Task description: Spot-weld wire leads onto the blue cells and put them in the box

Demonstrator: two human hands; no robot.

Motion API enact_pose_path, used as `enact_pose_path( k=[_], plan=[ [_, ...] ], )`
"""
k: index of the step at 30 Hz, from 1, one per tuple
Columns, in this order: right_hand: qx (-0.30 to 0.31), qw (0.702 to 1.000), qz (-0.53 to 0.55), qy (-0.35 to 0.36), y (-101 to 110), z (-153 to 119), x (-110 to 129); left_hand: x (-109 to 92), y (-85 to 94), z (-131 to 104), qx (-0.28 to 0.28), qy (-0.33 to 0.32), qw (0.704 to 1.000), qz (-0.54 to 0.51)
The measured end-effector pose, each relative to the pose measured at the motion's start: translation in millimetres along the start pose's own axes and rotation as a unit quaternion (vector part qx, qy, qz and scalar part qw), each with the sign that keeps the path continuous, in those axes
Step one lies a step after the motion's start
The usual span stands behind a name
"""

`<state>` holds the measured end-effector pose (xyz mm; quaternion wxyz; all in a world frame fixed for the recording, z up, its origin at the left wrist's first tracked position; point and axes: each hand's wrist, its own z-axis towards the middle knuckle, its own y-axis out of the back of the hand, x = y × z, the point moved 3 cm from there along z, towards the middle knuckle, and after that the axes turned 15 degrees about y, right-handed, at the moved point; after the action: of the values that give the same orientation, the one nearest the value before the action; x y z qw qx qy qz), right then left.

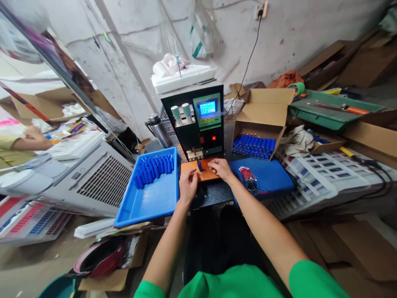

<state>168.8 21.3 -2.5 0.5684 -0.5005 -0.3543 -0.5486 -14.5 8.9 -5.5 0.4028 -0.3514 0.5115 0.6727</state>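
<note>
A blue cylindrical battery cell point(199, 166) stands on an orange board point(208, 175) at the foot of a black spot welder point(203, 134) with a lit screen. To the left of the cell, my left hand point(188, 184) rests at the board's edge with its fingers curled in. My right hand point(221, 169) is on the other side, thumb and fingers pinched together over the board. Whatever either hand holds is too small or hidden to name. Neither hand appears wrapped round the cell.
A blue tray point(145, 207) with several blue cells is at left, near a steel flask point(159, 130). At right, a cardboard box point(263, 111) holds more cells, and red and black wires point(248, 176) lie on a blue surface point(274, 176). Another person's arm point(32, 140) shows far left.
</note>
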Motion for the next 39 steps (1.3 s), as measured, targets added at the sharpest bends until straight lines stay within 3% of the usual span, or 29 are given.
enact_pose_path(
  k=[7, 13, 18, 21, 26, 32, 35, 39],
  plan=[
    [-0.002, 1.0, 0.026, -0.011, -1.4, 0.7, -1.6, -8.4, -7.5, -7.4, 0.028, -0.064, 0.986, 0.15],
    [0.005, 1.0, 0.013, -0.004, 0.8, 0.4, -0.5, -11.4, -15.7, -7.4, 0.033, -0.067, 0.985, 0.153],
    [0.1, 0.989, -0.072, 0.081, -6.9, -6.2, 0.4, -13.7, -14.0, -1.0, 0.063, -0.039, 0.99, 0.118],
    [0.125, 0.983, -0.1, 0.089, -11.5, -9.8, -6.3, -16.0, -13.0, 2.2, 0.083, -0.018, 0.991, 0.106],
    [0.122, 0.982, -0.118, 0.086, -11.2, -9.1, -9.2, -14.7, -12.8, 1.3, 0.098, 0.002, 0.993, 0.067],
    [0.058, 0.989, -0.087, 0.101, -5.5, -6.9, 1.0, -13.1, -6.8, -5.7, 0.002, -0.067, 0.996, 0.062],
    [0.029, 0.995, -0.045, 0.079, -3.8, -7.3, 1.6, -12.3, -12.0, -3.0, 0.043, -0.106, 0.988, 0.106],
    [0.002, 0.998, 0.004, 0.055, -2.4, -7.9, 2.1, -10.6, -18.7, 1.0, 0.094, -0.104, 0.979, 0.149]
  ],
)
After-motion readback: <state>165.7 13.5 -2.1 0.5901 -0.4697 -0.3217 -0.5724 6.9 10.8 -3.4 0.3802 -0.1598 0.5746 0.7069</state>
